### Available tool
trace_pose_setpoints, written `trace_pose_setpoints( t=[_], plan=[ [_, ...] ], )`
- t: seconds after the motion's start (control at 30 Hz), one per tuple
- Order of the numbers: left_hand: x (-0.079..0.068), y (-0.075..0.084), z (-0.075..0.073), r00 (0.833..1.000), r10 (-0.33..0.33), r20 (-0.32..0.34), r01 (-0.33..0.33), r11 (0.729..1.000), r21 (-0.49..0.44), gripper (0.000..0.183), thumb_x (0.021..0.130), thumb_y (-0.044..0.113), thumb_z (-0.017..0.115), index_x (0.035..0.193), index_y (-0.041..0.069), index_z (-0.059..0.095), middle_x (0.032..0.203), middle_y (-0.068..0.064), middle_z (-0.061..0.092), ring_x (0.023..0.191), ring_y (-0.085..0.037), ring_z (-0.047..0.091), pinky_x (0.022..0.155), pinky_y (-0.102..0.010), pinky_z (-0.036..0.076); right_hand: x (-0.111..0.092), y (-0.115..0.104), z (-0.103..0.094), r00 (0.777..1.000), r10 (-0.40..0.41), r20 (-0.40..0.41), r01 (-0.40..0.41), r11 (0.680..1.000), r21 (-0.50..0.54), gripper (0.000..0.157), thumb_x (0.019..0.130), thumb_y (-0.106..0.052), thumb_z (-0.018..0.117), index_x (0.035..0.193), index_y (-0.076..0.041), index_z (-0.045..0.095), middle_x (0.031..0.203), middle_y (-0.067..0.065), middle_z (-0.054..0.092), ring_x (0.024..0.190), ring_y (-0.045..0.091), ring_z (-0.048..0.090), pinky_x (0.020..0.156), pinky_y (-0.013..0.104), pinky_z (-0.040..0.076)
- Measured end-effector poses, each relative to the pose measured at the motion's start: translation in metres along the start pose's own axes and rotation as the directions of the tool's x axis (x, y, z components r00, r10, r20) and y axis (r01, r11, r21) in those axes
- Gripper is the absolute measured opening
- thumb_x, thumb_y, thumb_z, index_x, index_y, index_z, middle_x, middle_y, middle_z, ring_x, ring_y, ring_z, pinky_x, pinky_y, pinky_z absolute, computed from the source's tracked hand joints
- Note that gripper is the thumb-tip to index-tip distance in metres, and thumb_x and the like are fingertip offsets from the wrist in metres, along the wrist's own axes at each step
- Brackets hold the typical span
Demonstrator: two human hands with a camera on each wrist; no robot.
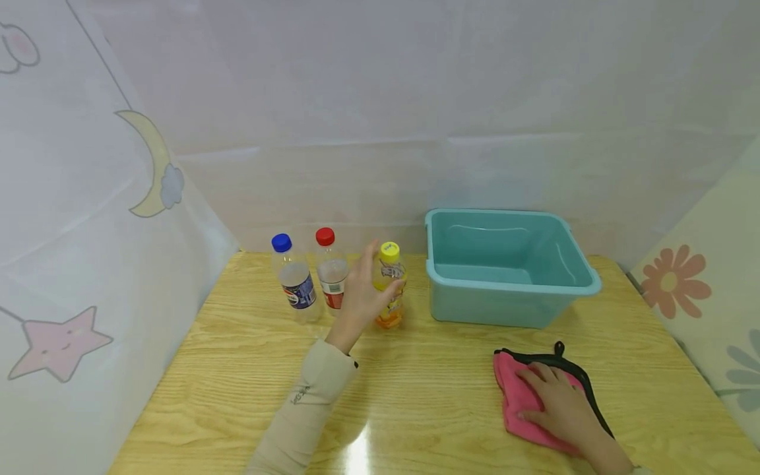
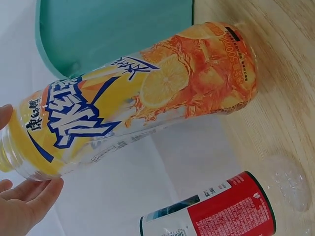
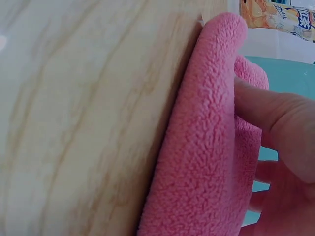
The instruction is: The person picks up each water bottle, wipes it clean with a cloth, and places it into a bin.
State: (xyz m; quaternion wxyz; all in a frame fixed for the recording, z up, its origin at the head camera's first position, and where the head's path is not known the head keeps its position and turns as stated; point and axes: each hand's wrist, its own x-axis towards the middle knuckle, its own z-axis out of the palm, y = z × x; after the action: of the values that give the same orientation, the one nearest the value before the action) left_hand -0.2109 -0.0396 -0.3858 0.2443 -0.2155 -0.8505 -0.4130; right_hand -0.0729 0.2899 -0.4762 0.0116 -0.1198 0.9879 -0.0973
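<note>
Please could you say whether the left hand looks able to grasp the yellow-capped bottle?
Yes, most likely: the left hand has its thumb and fingers either side of the yellow-capped bottle, with nothing in between.

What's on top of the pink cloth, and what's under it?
The right hand rests on top of the pink cloth. A black border with a loop shows along its edge, and table around that. Whatever the cloth covers underneath cannot be seen.

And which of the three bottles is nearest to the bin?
The yellow-capped bottle, rightmost in the head view, with the left hand at it. The blue-capped bottle and red-capped bottle stand farther left.
</note>
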Motion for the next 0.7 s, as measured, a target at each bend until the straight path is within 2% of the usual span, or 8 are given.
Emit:
trace_pose_setpoints(
  t=[0.27, 0.4, 0.5, 0.7],
  plan=[
    [-0.009, 0.011, -0.007, 0.998, -0.042, 0.038, 0.043, 0.999, -0.022, 0.071, 0.074, 0.025, 0.077, 0.128, -0.003, 0.042, 0.121, -0.014, 0.053, 0.108, -0.029, 0.051, 0.09, -0.044, 0.044, 0.003, 0.001, 0.001, 0.999, 0.007, -0.044, -0.006, 1.0, 0.013, 0.058, 0.066, -0.032, 0.078, 0.114, -0.004, 0.061, 0.112, 0.019, 0.056, 0.098, 0.043, 0.05, 0.064, 0.057, 0.046],
    [-0.012, 0.013, -0.009, 0.999, 0.003, 0.039, -0.003, 1.0, -0.006, 0.064, 0.073, 0.025, 0.077, 0.122, -0.004, 0.049, 0.119, -0.016, 0.055, 0.111, -0.029, 0.05, 0.094, -0.043, 0.042, 0.003, 0.001, 0.0, 0.995, -0.005, -0.102, 0.008, 0.999, 0.035, 0.056, 0.066, -0.027, 0.079, 0.113, 0.0, 0.061, 0.107, 0.018, 0.06, 0.094, 0.041, 0.055, 0.069, 0.054, 0.048],
    [-0.015, 0.013, -0.011, 0.999, 0.037, 0.03, -0.037, 0.999, -0.001, 0.061, 0.072, 0.024, 0.078, 0.119, -0.005, 0.052, 0.119, -0.016, 0.055, 0.113, -0.03, 0.049, 0.096, -0.044, 0.04, 0.004, 0.001, -0.001, 0.991, 0.006, -0.134, 0.003, 0.998, 0.061, 0.054, 0.067, -0.023, 0.079, 0.112, 0.001, 0.061, 0.096, 0.015, 0.064, 0.086, 0.035, 0.06, 0.07, 0.051, 0.048],
    [-0.023, 0.013, -0.013, 0.998, 0.069, 0.013, -0.069, 0.997, -0.029, 0.058, 0.071, 0.023, 0.079, 0.117, -0.004, 0.055, 0.118, -0.016, 0.056, 0.111, -0.03, 0.051, 0.093, -0.046, 0.042, 0.007, 0.003, -0.002, 0.992, 0.051, -0.118, -0.04, 0.994, 0.1, 0.052, 0.071, -0.022, 0.076, 0.114, 0.001, 0.058, 0.077, 0.01, 0.064, 0.07, 0.029, 0.061, 0.062, 0.049, 0.048]
  ],
)
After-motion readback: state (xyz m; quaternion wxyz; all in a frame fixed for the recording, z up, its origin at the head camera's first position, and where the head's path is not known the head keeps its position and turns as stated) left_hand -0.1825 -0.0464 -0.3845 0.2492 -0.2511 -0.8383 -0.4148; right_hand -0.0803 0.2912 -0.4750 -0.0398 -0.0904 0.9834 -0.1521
